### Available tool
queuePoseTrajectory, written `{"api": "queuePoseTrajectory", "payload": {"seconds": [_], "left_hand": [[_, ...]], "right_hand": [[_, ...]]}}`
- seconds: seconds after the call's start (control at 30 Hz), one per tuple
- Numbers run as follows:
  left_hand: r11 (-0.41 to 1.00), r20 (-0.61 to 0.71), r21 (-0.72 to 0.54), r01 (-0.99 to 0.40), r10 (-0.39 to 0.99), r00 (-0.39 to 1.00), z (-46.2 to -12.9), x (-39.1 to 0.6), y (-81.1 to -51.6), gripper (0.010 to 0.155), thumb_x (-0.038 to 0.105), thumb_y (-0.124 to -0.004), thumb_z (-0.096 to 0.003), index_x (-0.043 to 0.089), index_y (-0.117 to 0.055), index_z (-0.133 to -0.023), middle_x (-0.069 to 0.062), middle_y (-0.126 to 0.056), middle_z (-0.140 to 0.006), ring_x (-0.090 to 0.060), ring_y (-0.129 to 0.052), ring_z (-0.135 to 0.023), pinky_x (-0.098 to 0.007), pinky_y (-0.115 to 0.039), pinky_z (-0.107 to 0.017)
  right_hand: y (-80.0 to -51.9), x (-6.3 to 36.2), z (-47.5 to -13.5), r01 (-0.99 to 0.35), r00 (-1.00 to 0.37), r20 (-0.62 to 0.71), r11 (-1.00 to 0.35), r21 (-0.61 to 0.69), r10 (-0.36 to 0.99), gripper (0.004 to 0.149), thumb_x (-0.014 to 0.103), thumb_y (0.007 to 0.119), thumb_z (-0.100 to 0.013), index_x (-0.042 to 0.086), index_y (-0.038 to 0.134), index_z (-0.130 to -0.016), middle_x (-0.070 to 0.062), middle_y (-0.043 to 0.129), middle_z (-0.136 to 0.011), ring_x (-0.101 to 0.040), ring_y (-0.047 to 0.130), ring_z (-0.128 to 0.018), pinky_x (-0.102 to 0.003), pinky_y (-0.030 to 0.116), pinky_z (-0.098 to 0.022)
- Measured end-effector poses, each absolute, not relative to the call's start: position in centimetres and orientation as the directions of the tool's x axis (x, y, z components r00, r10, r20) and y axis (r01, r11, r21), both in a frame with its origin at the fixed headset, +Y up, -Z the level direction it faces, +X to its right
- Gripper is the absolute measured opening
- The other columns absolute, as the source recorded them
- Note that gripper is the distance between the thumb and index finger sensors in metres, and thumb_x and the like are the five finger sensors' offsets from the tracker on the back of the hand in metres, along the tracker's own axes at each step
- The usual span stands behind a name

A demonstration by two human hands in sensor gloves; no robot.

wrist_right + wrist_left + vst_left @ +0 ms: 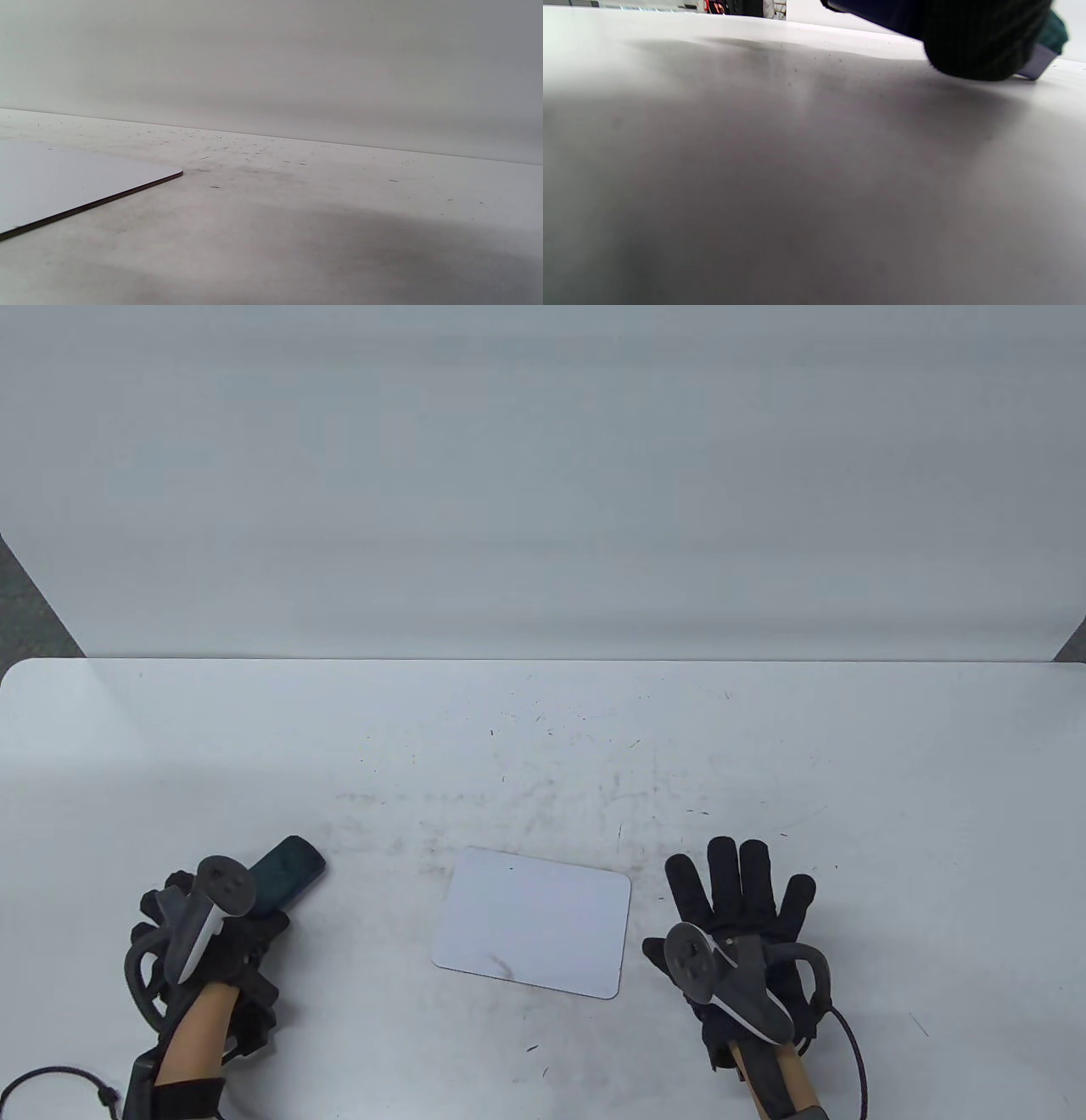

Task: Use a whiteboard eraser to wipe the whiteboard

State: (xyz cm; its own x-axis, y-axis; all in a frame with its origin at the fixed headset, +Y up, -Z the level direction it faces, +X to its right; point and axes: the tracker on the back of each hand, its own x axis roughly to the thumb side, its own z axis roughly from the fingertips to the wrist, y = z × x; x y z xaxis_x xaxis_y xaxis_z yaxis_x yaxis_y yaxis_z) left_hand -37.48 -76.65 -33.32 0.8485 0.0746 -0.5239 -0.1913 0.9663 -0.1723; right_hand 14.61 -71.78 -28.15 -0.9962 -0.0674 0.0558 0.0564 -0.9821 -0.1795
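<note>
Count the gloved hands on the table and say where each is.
2. The left hand is left of the whiteboard, gripping the eraser. The right hand lies flat, fingers spread, right of the whiteboard, holding nothing.

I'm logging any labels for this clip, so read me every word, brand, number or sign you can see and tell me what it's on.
No readable text in any view.
Whiteboard: only a faint smudge near its front edge, no letters.
Eraser in the left hand: no label visible.
Trackers on both hands: no readable markings.
Clutter at the top of the left wrist view: too blurred to read.
</note>
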Motion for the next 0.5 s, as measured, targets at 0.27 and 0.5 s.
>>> {"api": "queuePoseTrajectory", "payload": {"seconds": [0.27, 0.5], "left_hand": [[0.972, -0.405, -0.019, -0.233, 0.206, 0.891, -32.5, -35.1, -73.4, 0.105, 0.065, -0.071, -0.0399, 0.019, -0.009, -0.111, -0.026, -0.002, -0.113, -0.062, -0.002, -0.102, -0.08, -0.02, -0.068], [0.945, -0.143, 0.292, -0.145, 0.193, 0.971, -30.0, -29.4, -68.3, 0.095, 0.066, -0.067, -0.0409, 0.024, -0.024, -0.114, -0.025, -0.015, -0.117, -0.061, -0.014, -0.106, -0.081, -0.024, -0.068]], "right_hand": [[-71.6, 14.7, -28.1, 0.111, -0.991, 0.051, -0.965, -0.238, -0.127, 0.083, 0.071, 0.045, -0.028, 0.038, 0.012, -0.095, -0.007, 0.011, -0.112, -0.043, 0.009, -0.101, -0.078, 0.013, -0.063], [-71.6, 14.9, -28.0, 0.106, -0.992, 0.047, -0.964, -0.244, -0.121, 0.081, 0.071, 0.045, -0.028, 0.041, 0.01, -0.094, -0.007, 0.011, -0.112, -0.044, 0.009, -0.102, -0.078, 0.013, -0.063]]}}
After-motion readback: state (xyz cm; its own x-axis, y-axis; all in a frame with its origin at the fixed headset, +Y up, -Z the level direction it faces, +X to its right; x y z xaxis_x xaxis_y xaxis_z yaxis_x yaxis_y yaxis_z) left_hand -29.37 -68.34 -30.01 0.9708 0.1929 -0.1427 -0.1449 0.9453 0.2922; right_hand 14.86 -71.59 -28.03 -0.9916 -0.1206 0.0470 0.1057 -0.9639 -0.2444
